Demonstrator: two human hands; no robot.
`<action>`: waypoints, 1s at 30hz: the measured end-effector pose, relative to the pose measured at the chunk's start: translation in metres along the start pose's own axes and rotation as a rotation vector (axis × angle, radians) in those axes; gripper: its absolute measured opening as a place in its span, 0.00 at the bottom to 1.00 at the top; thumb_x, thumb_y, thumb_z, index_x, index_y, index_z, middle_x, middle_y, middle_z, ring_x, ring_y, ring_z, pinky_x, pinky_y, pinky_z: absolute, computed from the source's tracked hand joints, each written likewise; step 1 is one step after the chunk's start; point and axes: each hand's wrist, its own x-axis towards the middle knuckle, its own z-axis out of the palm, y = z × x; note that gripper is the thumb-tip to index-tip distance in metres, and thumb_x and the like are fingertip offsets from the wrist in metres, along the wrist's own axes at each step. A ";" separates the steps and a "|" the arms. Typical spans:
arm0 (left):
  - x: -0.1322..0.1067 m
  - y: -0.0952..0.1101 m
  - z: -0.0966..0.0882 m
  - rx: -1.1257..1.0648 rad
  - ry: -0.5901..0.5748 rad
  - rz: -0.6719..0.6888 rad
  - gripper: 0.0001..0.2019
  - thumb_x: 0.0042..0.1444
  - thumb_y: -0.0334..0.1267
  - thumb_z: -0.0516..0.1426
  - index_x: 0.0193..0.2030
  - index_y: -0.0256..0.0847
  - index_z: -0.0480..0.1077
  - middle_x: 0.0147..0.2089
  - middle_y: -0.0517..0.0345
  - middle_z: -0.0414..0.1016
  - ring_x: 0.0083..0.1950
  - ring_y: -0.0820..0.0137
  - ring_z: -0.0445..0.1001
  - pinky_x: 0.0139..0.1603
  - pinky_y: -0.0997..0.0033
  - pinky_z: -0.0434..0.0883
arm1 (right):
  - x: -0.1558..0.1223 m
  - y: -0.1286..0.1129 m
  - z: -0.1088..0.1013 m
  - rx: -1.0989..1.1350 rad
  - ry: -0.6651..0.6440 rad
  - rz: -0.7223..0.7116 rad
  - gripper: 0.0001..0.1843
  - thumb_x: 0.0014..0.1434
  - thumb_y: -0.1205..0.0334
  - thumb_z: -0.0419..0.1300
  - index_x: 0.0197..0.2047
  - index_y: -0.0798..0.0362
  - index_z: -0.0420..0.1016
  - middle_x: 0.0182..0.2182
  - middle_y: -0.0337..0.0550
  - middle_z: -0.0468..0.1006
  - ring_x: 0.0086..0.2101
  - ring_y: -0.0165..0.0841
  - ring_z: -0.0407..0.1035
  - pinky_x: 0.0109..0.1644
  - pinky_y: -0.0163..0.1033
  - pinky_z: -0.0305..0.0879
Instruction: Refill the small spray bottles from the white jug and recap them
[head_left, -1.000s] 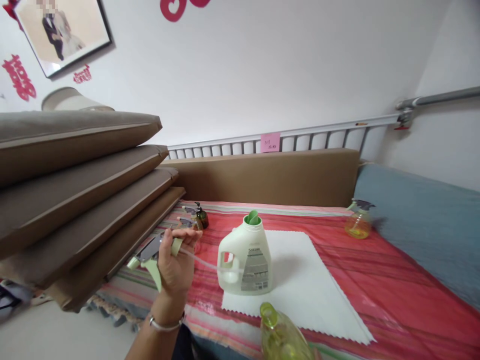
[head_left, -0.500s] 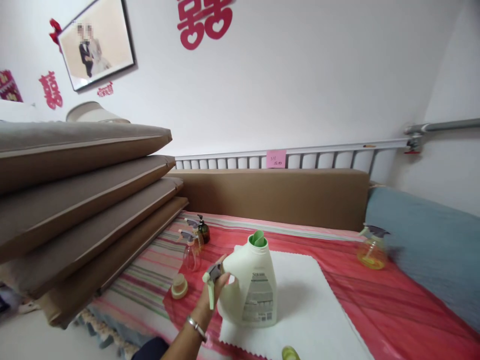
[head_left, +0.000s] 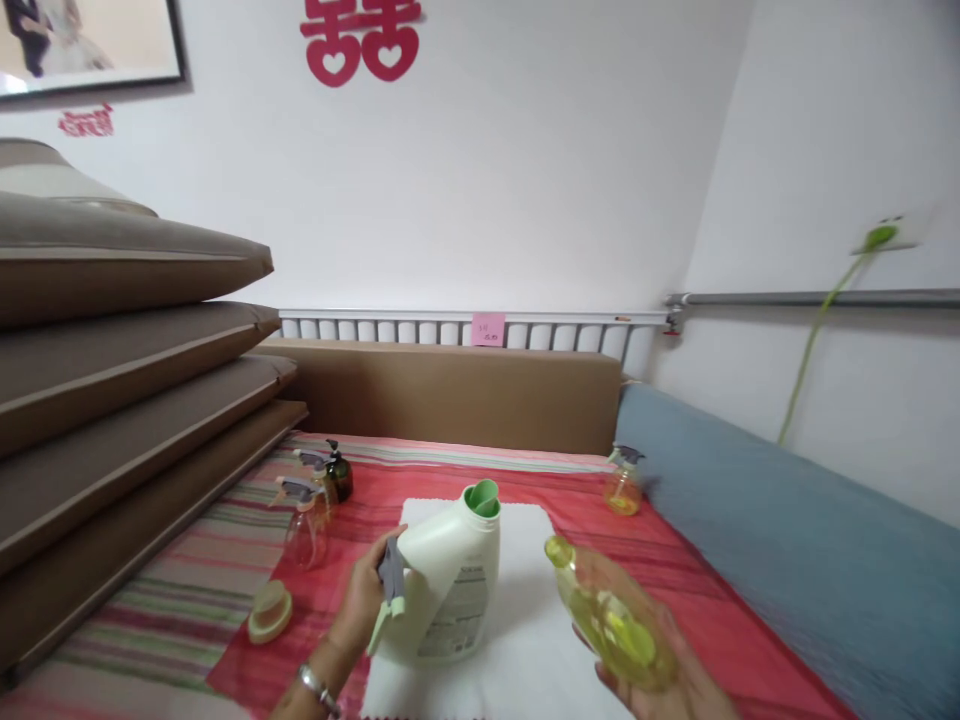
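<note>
My left hand (head_left: 367,585), with a bracelet on the wrist, is closed at the handle side of a pale green-white detergent jug (head_left: 450,590). The jug is uncapped, tilts to the right, and shows a green spout (head_left: 482,497). A grey and pale green trigger spray head (head_left: 391,585) is also in that hand. On the right, my right hand (head_left: 675,660) holds a clear yellow bottle (head_left: 611,620), its open neck leaning up and left towards the jug. A white cloth (head_left: 525,600) lies beneath both. The round cap (head_left: 270,610) rests left of my left hand.
Two spray bottles, one pinkish (head_left: 306,535), stand at the left with a dark pump bottle (head_left: 340,475). Another yellow spray bottle (head_left: 624,485) stands at right. Stacked cushions (head_left: 135,350) rise on the left; a blue padded side (head_left: 750,480) bounds the right.
The view has swung right. My left hand has tipped the jug from upright towards the right. My right hand has come into view with the yellow bottle, whose neck alone showed before.
</note>
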 end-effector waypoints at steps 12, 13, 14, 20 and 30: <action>0.022 0.009 0.032 0.258 -0.174 0.135 0.23 0.44 0.29 0.56 0.49 0.41 0.72 0.47 0.53 0.78 0.47 0.63 0.74 0.50 0.66 0.69 | 0.025 -0.077 0.030 -0.298 -0.026 -0.177 0.23 0.56 0.51 0.59 0.54 0.46 0.66 0.51 0.42 0.75 0.46 0.40 0.70 0.37 0.40 0.74; 0.023 0.009 0.033 0.266 -0.192 0.144 0.23 0.44 0.28 0.55 0.50 0.41 0.72 0.46 0.53 0.78 0.46 0.63 0.74 0.49 0.66 0.69 | 0.027 -0.080 0.028 -0.334 -0.017 -0.182 0.23 0.56 0.50 0.59 0.54 0.46 0.66 0.51 0.42 0.74 0.46 0.40 0.70 0.36 0.39 0.73; 0.024 0.009 0.035 0.274 -0.205 0.151 0.22 0.45 0.28 0.55 0.50 0.41 0.72 0.46 0.53 0.78 0.45 0.64 0.74 0.48 0.66 0.69 | 0.029 -0.083 0.027 -0.372 -0.007 -0.187 0.23 0.56 0.50 0.59 0.54 0.45 0.66 0.52 0.42 0.74 0.46 0.40 0.70 0.35 0.39 0.73; 0.024 0.019 0.037 0.291 -0.225 0.142 0.22 0.45 0.27 0.52 0.49 0.40 0.72 0.46 0.53 0.78 0.46 0.64 0.74 0.49 0.66 0.68 | 0.031 -0.096 0.025 -0.560 -0.006 -0.206 0.21 0.54 0.48 0.60 0.50 0.44 0.68 0.52 0.41 0.73 0.49 0.41 0.68 0.39 0.40 0.73; 0.024 0.021 0.040 0.300 -0.216 0.134 0.23 0.44 0.26 0.53 0.49 0.40 0.72 0.43 0.54 0.79 0.43 0.65 0.74 0.47 0.67 0.69 | 0.025 -0.112 0.049 -0.804 0.058 -0.234 0.25 0.51 0.45 0.61 0.50 0.44 0.65 0.54 0.44 0.71 0.48 0.40 0.69 0.32 0.36 0.71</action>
